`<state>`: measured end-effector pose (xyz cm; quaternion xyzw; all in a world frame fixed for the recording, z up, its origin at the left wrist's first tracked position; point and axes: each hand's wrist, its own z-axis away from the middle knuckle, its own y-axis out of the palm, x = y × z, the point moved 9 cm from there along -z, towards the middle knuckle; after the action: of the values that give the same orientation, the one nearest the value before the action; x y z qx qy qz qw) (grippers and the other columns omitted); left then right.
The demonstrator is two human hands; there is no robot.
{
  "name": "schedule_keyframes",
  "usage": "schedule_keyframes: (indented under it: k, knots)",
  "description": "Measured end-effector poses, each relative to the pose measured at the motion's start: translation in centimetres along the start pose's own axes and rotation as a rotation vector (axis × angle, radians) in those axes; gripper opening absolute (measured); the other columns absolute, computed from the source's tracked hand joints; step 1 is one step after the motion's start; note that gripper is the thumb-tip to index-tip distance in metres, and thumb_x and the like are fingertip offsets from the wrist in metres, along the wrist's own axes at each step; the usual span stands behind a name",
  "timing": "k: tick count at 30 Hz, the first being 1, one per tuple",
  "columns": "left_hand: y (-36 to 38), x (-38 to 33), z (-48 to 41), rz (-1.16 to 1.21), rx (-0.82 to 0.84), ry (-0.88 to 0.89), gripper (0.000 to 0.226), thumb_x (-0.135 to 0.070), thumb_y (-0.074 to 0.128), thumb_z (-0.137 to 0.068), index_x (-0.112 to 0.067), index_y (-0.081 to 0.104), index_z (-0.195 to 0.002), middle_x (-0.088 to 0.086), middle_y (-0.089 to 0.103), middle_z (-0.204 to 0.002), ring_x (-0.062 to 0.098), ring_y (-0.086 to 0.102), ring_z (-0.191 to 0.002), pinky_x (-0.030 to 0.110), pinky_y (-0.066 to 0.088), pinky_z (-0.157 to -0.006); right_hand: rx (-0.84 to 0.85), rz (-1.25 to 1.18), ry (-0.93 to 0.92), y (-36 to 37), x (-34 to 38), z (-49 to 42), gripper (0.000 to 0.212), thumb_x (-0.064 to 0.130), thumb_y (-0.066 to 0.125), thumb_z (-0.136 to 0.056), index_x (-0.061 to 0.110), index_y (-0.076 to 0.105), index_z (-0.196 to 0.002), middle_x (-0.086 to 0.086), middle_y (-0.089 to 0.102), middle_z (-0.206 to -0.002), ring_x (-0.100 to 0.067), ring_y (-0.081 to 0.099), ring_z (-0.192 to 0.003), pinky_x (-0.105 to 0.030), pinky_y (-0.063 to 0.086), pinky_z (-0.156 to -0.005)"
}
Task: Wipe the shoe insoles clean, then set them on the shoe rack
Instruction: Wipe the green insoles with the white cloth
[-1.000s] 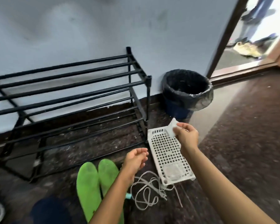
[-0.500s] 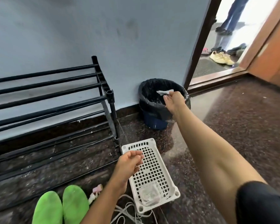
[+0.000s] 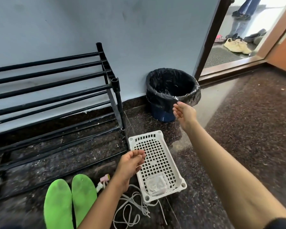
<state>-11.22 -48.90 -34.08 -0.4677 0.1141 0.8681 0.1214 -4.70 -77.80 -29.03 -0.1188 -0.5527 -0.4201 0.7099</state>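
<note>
Though near, green insoles [image 3: 59, 204] apart from loosely curled left fingers [image 3: 139, 154].

Green insoles [image 3: 58, 204] are cut off by the lower edge, the shoe rack [image 3: 114, 82] is cropped at left, and the inside of the lined bin [image 3: 157, 100] is lost in shadow.

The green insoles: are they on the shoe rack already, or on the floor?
On the floor. Both green insoles lie flat, side by side, in front of the shoe rack; neither rests on its bars.
</note>
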Motion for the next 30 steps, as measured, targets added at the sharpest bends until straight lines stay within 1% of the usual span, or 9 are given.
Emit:
schedule_keyframes:
  k: [3,7,12,15,17,20,23,25,30]
  knots:
    - [-0.4,0.7,0.2,-0.002,-0.012,-0.011,0.019,-0.009,0.051,-0.099,-0.018,0.067,-0.103,-0.001,0.072,-0.103,0.011,0.063,-0.092,0.029,0.049,-0.086,0.091,0.31,-0.129,0.3,-3.0,3.3,0.018,0.003,0.061,-0.081,0.001,0.067,-0.099,-0.007,0.064,-0.072,-0.012,0.055,-0.058,-0.019,0.047,-0.053]
    - [-1.2,2.8,0.7,0.001,-0.035,-0.049,0.018,-0.009,0.051,-0.098,-0.017,0.067,-0.101,0.0,0.072,-0.103,0.01,0.063,-0.091,0.029,0.05,-0.086,0.208,0.836,-0.238,-0.7,-9.1,8.0,0.004,0.019,0.066,-0.084,0.016,0.069,-0.084,0.0,0.07,-0.078,-0.016,0.064,-0.072,-0.027,0.056,-0.068]
    - [-1.9,5.7,1.2,-0.013,-0.056,-0.094,0.018,-0.009,0.053,-0.098,-0.018,0.068,-0.1,0.0,0.073,-0.101,0.011,0.064,-0.091,0.026,0.05,-0.079,0.342,1.261,-0.314,-3.0,-15.2,12.0,0.005,0.013,0.07,-0.078,0.017,0.072,-0.081,-0.001,0.069,-0.087,-0.014,0.06,-0.077,-0.026,0.047,-0.077]
    - [-1.6,7.2,1.5,-0.011,-0.048,-0.131,0.018,-0.008,0.051,-0.098,-0.016,0.068,-0.099,0.0,0.072,-0.099,0.011,0.062,-0.087,0.025,0.05,-0.079,0.267,1.502,-0.356,-4.8,-17.1,13.0,0.013,0.024,0.07,-0.079,0.016,0.072,-0.089,-0.003,0.063,-0.098,-0.022,0.054,-0.096,-0.033,0.043,-0.085]
    - [-1.3,8.0,1.7,-0.002,-0.049,-0.153,0.018,-0.007,0.05,-0.098,-0.015,0.067,-0.099,0.0,0.071,-0.097,0.009,0.061,-0.083,0.022,0.049,-0.075,0.14,1.665,-0.406,-5.6,-17.4,13.8,0.023,0.031,0.07,-0.079,0.012,0.071,-0.093,-0.006,0.061,-0.101,-0.027,0.046,-0.098,-0.035,0.04,-0.086]
    - [-0.7,9.1,2.1,0.003,-0.047,-0.184,0.018,-0.007,0.05,-0.098,-0.015,0.066,-0.1,-0.001,0.071,-0.095,0.008,0.061,-0.081,0.02,0.049,-0.072,-0.005,1.697,-0.417,-6.1,-17.4,14.7,0.025,0.03,0.077,-0.071,0.008,0.07,-0.082,-0.009,0.059,-0.094,-0.029,0.044,-0.09,-0.039,0.043,-0.079]
    - [-0.3,10.0,2.3,0.001,-0.039,-0.2,0.018,-0.007,0.05,-0.098,-0.014,0.066,-0.101,0.0,0.071,-0.096,0.008,0.061,-0.081,0.021,0.049,-0.073,-0.045,1.677,-0.384,-6.3,-18.3,15.0,0.021,0.021,0.079,-0.061,0.006,0.064,-0.065,-0.011,0.056,-0.081,-0.029,0.044,-0.078,-0.042,0.046,-0.07]
    - [-0.3,10.3,2.2,0.001,-0.039,-0.203,0.018,-0.007,0.05,-0.098,-0.012,0.067,-0.102,0.0,0.071,-0.097,0.008,0.06,-0.08,0.02,0.049,-0.071,-0.07,1.628,-0.377,-6.5,-18.4,15.0,0.019,0.015,0.078,-0.059,0.006,0.061,-0.06,-0.011,0.055,-0.076,-0.029,0.045,-0.074,-0.043,0.046,-0.066]
    - [-0.9,10.7,2.2,0.005,-0.049,-0.21,0.018,-0.007,0.051,-0.098,-0.013,0.067,-0.1,0.0,0.072,-0.097,0.006,0.061,-0.079,0.019,0.049,-0.071,-0.092,1.408,-0.308,-7.4,-19.0,14.4,0.009,0.014,0.07,-0.074,0.004,0.068,-0.074,-0.009,0.057,-0.091,-0.028,0.045,-0.091,-0.038,0.043,-0.081]
